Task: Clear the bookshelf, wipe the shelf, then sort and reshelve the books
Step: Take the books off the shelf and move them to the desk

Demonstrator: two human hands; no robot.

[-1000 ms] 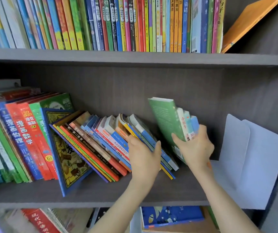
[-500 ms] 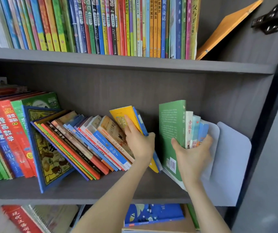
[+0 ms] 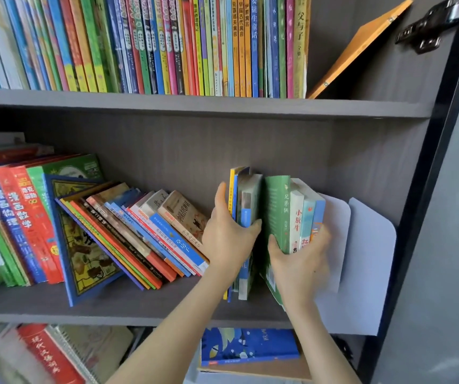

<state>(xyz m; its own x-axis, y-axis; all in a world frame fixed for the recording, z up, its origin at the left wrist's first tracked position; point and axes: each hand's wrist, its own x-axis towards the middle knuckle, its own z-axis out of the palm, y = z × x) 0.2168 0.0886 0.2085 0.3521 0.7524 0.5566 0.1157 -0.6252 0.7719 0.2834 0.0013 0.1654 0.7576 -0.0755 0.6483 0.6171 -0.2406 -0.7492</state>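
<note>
1. Grey wood surrounds everything: a bookshelf (image 3: 250, 151) fills the view, and both hands work over its middle board (image 3: 112, 303).
2. The left hand (image 3: 228, 239) holds a few upright books (image 3: 246, 200). Its palm and long fingers lie flat on the yellow outer cover, and the thumb curls over the spines at the front.
3. The right hand (image 3: 297, 261) grips a green-fronted bundle (image 3: 277, 214) of about four books. The thumb presses on the green cover and the fingers wrap the other side, by the blue spine. These fingers are blurred, so their exact position is not clear.
4. The two groups stand just beside each other between the hands, with a narrow gap. I cannot tell whether the bundle's bottom touches the board.
5. Just to the right of the right hand stands a white bookend (image 3: 367, 259) with two rounded leaves, the nearer leaf directly behind the fingers.
6. To the left of the left hand, a row of leaning books (image 3: 139, 234) tilts away from it; the nearest one is close to the back of the hand.
7. Above both hands, a packed row of thin books (image 3: 167, 42) fills the upper shelf, and an orange book (image 3: 358, 48) leans alone toward the side wall.
8. Below the wrists, on the lower shelf, a blue book (image 3: 247, 346) lies flat.
</note>
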